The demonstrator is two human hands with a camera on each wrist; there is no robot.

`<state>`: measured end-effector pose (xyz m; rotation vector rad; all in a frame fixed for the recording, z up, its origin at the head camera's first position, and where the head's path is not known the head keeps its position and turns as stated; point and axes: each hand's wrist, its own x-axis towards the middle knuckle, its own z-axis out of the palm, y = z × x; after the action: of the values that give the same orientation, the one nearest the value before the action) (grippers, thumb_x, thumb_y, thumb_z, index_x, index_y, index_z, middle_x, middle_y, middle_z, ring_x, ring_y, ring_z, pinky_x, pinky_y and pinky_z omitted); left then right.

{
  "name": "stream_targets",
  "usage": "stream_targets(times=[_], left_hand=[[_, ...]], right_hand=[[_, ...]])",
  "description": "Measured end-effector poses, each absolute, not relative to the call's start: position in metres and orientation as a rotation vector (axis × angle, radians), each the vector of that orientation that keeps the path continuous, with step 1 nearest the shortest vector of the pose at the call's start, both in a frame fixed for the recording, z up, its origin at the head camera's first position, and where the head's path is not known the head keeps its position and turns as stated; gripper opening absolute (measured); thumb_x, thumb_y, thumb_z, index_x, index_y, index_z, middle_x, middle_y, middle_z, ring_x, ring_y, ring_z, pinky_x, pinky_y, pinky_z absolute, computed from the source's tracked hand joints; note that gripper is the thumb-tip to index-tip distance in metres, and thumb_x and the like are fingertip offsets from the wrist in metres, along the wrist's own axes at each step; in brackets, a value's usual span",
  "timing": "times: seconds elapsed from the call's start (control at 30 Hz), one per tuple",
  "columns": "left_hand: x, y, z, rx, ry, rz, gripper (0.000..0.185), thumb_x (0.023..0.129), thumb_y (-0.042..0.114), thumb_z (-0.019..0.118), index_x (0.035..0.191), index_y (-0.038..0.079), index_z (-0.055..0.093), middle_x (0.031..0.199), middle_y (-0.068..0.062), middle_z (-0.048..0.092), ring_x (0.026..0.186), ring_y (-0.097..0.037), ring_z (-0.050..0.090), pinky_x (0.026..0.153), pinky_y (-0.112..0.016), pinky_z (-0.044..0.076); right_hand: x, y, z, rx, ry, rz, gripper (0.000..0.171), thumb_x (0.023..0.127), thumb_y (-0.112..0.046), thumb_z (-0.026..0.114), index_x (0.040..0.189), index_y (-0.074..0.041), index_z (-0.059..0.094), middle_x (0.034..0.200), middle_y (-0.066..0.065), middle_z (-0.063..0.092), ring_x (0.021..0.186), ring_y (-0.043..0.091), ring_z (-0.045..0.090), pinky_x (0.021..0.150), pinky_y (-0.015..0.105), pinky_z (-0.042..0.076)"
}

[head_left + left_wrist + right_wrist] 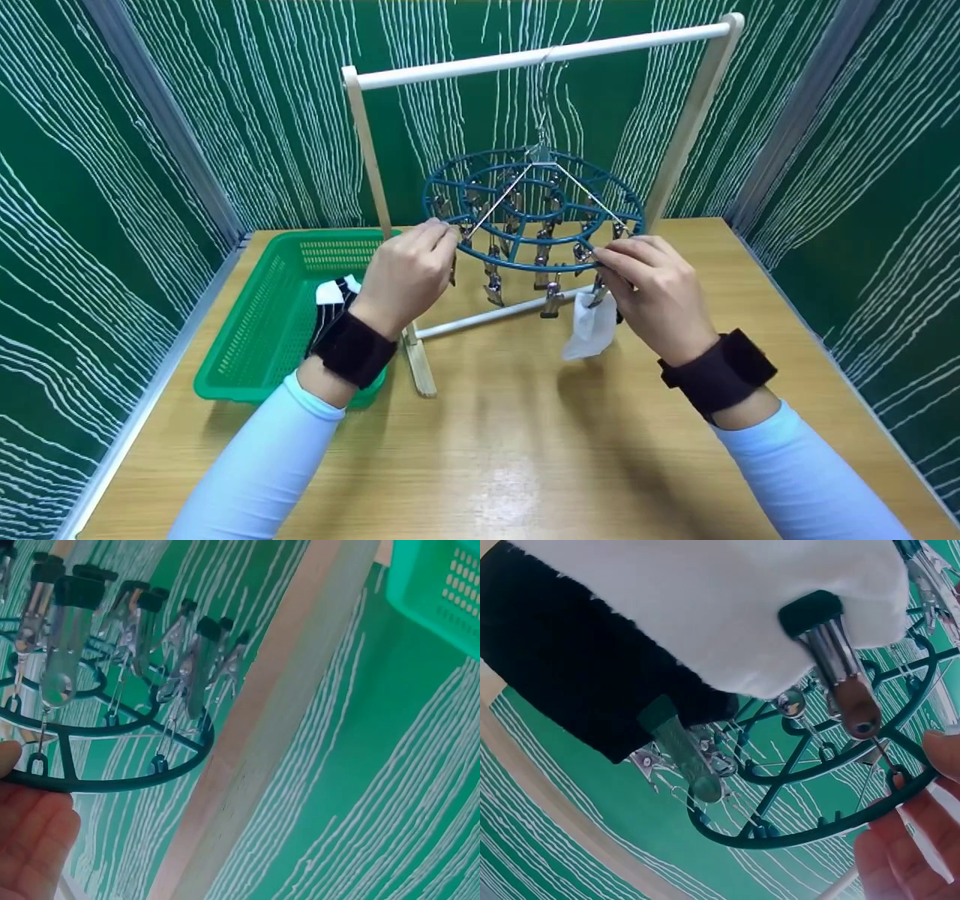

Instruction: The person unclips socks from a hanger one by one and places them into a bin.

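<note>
Gripping the round clip hanger (534, 210) by its rim, my left hand (409, 274) pinches the near-left edge and my right hand (656, 292) the near-right edge. It hangs from the wooden rack (540, 56); a white sock (592, 326) dangles clipped beside my right fingers (619, 259).

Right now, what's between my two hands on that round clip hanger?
In the head view, the front arc of the hanger's rim runs between the left hand and right hand, with metal clips dangling from it. No sock hangs along that stretch.
</note>
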<state>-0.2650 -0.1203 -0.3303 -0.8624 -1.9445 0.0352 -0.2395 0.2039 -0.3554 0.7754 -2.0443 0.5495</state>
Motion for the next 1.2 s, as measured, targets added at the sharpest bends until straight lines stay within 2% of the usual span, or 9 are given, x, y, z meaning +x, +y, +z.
stream_targets(times=[0.27, 0.53, 0.73, 0.93, 1.2], left_hand=[[-0.250, -0.112, -0.328, -0.885, -1.883, -0.022, 0.021, 0.093, -0.001, 0.072, 0.112, -0.005, 0.079, 0.108, -0.018, 0.081, 0.102, -0.032, 0.081, 0.093, -0.039, 0.067], [-0.238, -0.090, -0.327, -0.960, -1.846, -0.064, 0.021, 0.096, 0.019, 0.082, 0.108, 0.001, 0.081, 0.106, -0.014, 0.083, 0.101, -0.028, 0.081, 0.095, -0.038, 0.067], [-0.236, -0.073, -0.330, -0.989, -1.857, -0.063, 0.026, 0.100, 0.029, 0.081, 0.109, 0.005, 0.082, 0.107, -0.010, 0.084, 0.100, -0.025, 0.082, 0.093, -0.037, 0.067], [-0.240, -0.063, -0.334, -0.989, -1.868, -0.007, 0.020, 0.100, 0.023, 0.079, 0.109, 0.005, 0.083, 0.104, -0.007, 0.083, 0.099, -0.022, 0.080, 0.092, -0.034, 0.066], [-0.242, -0.065, -0.337, -0.943, -1.825, 0.078, 0.008, 0.095, 0.009, 0.079, 0.101, 0.007, 0.084, 0.094, -0.004, 0.082, 0.086, -0.018, 0.080, 0.077, -0.030, 0.066]], right_hand=[[-0.233, 0.200, -0.352, 0.794, -2.037, 0.508, 0.018, 0.091, 0.005, 0.083, 0.109, 0.005, 0.083, 0.103, 0.023, 0.081, 0.096, 0.041, 0.072, 0.085, 0.054, 0.066], [-0.229, 0.189, -0.350, 0.832, -1.997, 0.491, 0.017, 0.090, 0.006, 0.084, 0.107, 0.005, 0.083, 0.101, 0.023, 0.080, 0.092, 0.041, 0.069, 0.082, 0.053, 0.063], [-0.229, 0.178, -0.352, 0.859, -1.974, 0.472, 0.018, 0.088, 0.005, 0.086, 0.106, 0.006, 0.083, 0.099, 0.022, 0.080, 0.089, 0.040, 0.068, 0.077, 0.050, 0.060], [-0.229, 0.166, -0.351, 0.881, -1.932, 0.469, 0.018, 0.087, 0.003, 0.088, 0.104, 0.005, 0.083, 0.096, 0.020, 0.080, 0.087, 0.038, 0.067, 0.074, 0.049, 0.057], [-0.229, 0.158, -0.352, 0.895, -1.939, 0.445, 0.016, 0.088, 0.002, 0.088, 0.103, 0.004, 0.084, 0.095, 0.019, 0.080, 0.086, 0.037, 0.066, 0.075, 0.046, 0.056]])
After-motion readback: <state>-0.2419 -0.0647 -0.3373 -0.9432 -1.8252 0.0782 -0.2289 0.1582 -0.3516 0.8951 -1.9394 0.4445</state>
